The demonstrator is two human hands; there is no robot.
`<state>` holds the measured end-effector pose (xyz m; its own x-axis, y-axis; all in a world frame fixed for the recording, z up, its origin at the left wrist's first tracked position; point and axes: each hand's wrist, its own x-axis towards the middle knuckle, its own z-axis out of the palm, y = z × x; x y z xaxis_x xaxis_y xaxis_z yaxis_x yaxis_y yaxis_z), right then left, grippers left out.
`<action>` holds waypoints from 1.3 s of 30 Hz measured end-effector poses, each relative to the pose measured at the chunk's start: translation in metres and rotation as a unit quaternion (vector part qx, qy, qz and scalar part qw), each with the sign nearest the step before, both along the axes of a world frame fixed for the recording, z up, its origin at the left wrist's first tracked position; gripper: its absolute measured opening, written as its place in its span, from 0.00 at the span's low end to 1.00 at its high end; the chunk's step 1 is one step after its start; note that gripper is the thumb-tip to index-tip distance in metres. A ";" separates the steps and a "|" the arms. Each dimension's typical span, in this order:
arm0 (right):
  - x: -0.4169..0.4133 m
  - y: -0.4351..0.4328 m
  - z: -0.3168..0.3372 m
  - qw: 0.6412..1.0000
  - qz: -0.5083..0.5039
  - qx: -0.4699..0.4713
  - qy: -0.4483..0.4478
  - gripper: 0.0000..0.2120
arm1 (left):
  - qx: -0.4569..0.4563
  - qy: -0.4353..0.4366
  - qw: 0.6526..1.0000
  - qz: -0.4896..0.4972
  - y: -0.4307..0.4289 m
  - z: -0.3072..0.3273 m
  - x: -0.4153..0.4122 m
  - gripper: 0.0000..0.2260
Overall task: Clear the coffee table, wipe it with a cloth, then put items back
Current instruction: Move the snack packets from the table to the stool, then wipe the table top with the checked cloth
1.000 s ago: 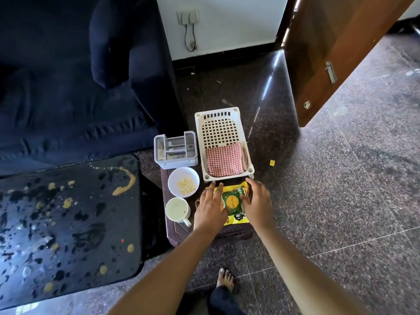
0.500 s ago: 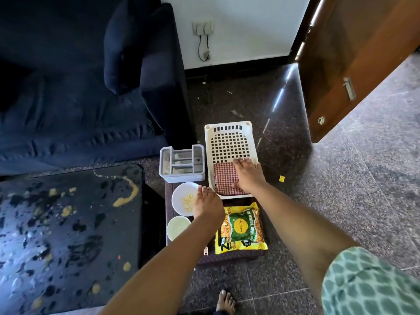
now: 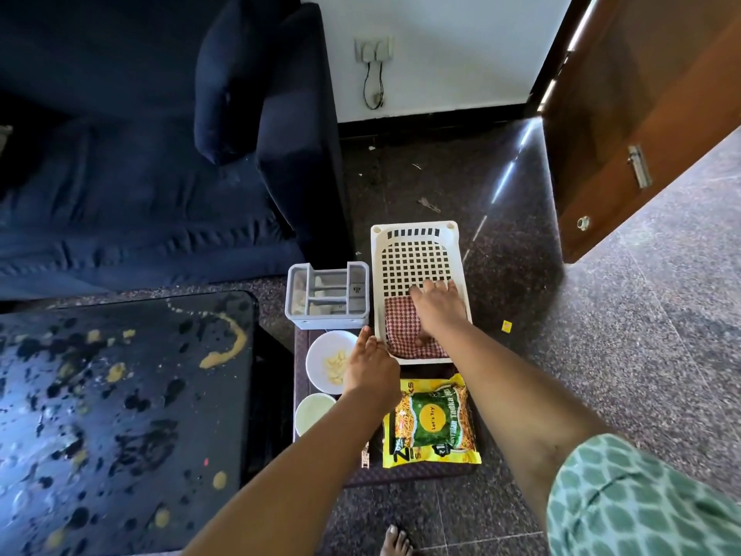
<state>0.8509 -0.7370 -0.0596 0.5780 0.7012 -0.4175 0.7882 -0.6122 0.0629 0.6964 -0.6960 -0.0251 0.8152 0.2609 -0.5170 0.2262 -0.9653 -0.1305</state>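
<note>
The black glass coffee table (image 3: pixel 120 415) at the left is spattered with yellow spills and wet spots. Beside it, a low dark stand (image 3: pixel 421 473) carries a white mesh basket (image 3: pixel 377 274) with a red checked cloth (image 3: pixel 401 331) in its near end. My right hand (image 3: pixel 439 311) lies on the cloth, fingers curled over its far edge and thumb pressed into it. My left hand (image 3: pixel 371 369) rests palm down with its fingertips at the basket's front left corner.
On the stand are also a grey divided caddy (image 3: pixel 326 294), a white bowl (image 3: pixel 324 363) of pale chips, a white cup (image 3: pixel 312 411) and a yellow-green snack packet (image 3: pixel 433 423). A dark blue sofa (image 3: pixel 140 194) stands behind, an open wooden door (image 3: pixel 641 114) at right.
Both hands left the snack packet, which now lies on the stand. My right hand went forward onto the cloth in the basket and my left hand moved up to the basket's corner.
</note>
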 end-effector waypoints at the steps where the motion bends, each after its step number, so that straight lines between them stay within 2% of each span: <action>1: 0.002 0.003 -0.001 1.000 0.007 -0.003 -0.007 0.37 | -0.005 -0.005 1.000 0.005 0.001 0.000 0.000 0.27; 8: 0.003 0.005 0.002 0.997 0.059 -0.007 -0.050 0.19 | -0.007 0.014 1.000 0.010 0.001 0.004 -0.001 0.27; 14: 0.003 -0.001 0.025 0.999 0.033 0.020 -0.004 0.30 | -0.015 0.035 0.999 0.003 0.003 0.003 -0.004 0.28; 17: 0.001 -0.012 0.043 0.997 -0.033 0.066 0.008 0.32 | -0.050 0.027 0.998 0.021 0.003 0.005 -0.010 0.30; 19: -0.005 -0.021 0.059 0.983 -0.127 0.125 0.055 0.26 | -0.106 -0.027 0.992 0.058 0.001 0.017 -0.020 0.29; 20: -0.010 -0.025 0.069 0.961 -0.194 0.168 0.101 0.22 | -0.147 -0.074 0.983 0.088 0.001 0.024 -0.026 0.29; 22: -0.028 -0.034 0.091 0.895 -0.304 0.258 0.201 0.15 | -0.239 -0.175 0.937 0.183 0.002 0.045 -0.043 0.27; 23: -0.042 -0.035 0.102 0.860 -0.336 0.293 0.248 0.12 | -0.301 -0.217 0.894 0.249 0.007 0.058 -0.055 0.28; 24: -0.065 -0.029 0.117 0.827 -0.355 0.324 0.291 0.10 | -0.379 -0.247 0.830 0.325 0.019 0.071 -0.072 0.29; 26: -0.099 -0.029 0.134 0.774 -0.375 0.348 0.372 0.08 | -0.544 -0.281 0.658 0.439 0.029 0.088 -0.090 0.31; 27: -0.119 -0.025 0.142 0.755 -0.375 0.352 0.407 0.09 | -0.597 -0.300 0.581 0.465 0.036 0.092 -0.100 0.31; 28: -0.142 -0.014 0.147 0.745 -0.370 0.355 0.426 0.11 | -0.629 -0.314 0.522 0.483 0.051 0.096 -0.117 0.29; 30: -0.185 0.009 0.153 0.739 -0.361 0.370 0.433 0.13 | -0.656 -0.327 0.449 0.511 0.076 0.101 -0.147 0.21; 33: -0.252 0.058 0.145 0.749 -0.338 0.398 0.407 0.17 | -0.641 -0.330 0.429 0.544 0.121 0.101 -0.209 0.10; 35: -0.284 0.078 0.126 0.744 -0.351 0.414 0.390 0.25 | -0.620 -0.340 0.423 0.567 0.143 0.093 -0.242 0.07; 36: -0.304 0.092 0.119 0.747 -0.357 0.415 0.376 0.25 | -0.617 -0.343 0.421 0.570 0.157 0.087 -0.259 0.06; 39: -0.349 0.121 0.101 0.746 -0.397 0.421 0.330 0.16 | -0.604 -0.347 0.435 0.570 0.186 0.071 -0.297 0.05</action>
<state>0.5016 -0.6156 0.0412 0.8139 0.4213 -0.4002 -0.1555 -0.5056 -0.8486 0.3998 -0.5101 0.0463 0.5809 0.5797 -0.5715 0.2288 0.5575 0.7980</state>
